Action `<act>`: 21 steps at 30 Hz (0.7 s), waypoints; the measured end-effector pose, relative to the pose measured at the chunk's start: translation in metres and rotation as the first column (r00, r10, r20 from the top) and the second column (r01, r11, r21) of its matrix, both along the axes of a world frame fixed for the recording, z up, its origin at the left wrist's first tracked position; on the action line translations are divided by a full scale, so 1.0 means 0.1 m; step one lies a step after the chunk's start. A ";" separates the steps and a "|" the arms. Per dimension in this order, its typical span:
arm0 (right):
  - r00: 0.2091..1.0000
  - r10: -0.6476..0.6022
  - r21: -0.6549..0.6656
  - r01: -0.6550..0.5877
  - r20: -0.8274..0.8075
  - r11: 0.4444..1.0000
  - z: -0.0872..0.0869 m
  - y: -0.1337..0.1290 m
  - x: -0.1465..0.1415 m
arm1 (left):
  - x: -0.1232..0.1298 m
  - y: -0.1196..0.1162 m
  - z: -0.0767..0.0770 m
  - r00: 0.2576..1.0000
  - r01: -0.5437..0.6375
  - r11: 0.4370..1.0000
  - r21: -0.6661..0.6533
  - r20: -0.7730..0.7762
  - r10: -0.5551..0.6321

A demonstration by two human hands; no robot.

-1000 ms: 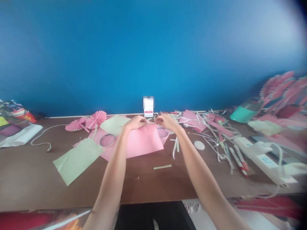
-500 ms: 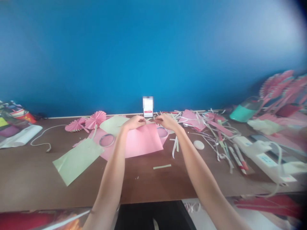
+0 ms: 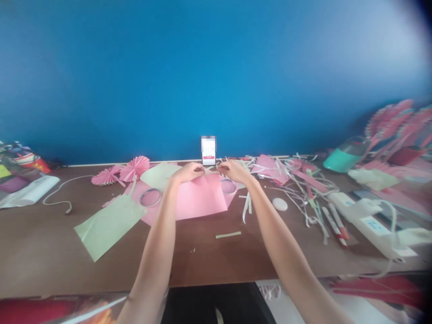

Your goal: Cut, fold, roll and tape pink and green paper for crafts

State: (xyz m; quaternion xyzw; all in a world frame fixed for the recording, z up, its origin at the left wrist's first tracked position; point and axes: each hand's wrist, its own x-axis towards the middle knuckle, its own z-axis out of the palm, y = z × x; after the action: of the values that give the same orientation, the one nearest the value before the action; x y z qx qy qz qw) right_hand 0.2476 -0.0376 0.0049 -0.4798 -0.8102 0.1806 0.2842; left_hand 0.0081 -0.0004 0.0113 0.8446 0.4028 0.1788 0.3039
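A pink sheet of paper [image 3: 202,198] slants down toward me from between my hands. My left hand [image 3: 191,172] is closed on its upper edge. My right hand [image 3: 232,170] pinches near the sheet's upper right corner; what lies between its fingertips is too small to make out. One tape roll [image 3: 150,197] lies left of my left forearm on more pink paper, and another roll [image 3: 228,185] is just below my right hand. A green sheet [image 3: 110,225] lies at the left. Two pink folded paper fans [image 3: 135,168] rest behind it.
A lit phone [image 3: 209,150] stands against the blue wall. At the right are tangled paper strips [image 3: 297,180], a white oval object [image 3: 280,204], red-tipped pens [image 3: 334,225], a power strip [image 3: 374,225] and a teal container [image 3: 344,155]. A green strip [image 3: 228,235] lies near the front.
The lower edge of the pink sheet has shifted slightly up and left. Both hands have stayed in nearly the same place.
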 end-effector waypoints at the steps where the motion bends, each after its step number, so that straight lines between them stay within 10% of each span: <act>1: 1.000 0.004 0.001 -0.004 -0.005 1.000 0.00 0.00 0.00 | 0.00 0.00 0.00 1.000 0.001 1.000 0.001 0.004 -0.001; 21: 0.982 -0.071 0.107 0.053 0.176 0.993 0.02 -0.02 -0.06 | -0.06 0.04 -0.03 0.995 -0.087 0.990 -0.109 0.043 0.092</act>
State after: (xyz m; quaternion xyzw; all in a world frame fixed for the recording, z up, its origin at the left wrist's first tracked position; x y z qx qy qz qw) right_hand 0.2412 -0.0399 0.0068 -0.5041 -0.8253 0.0861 0.2395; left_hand 0.0017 0.0035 0.0084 0.8036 0.4420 0.1906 0.3500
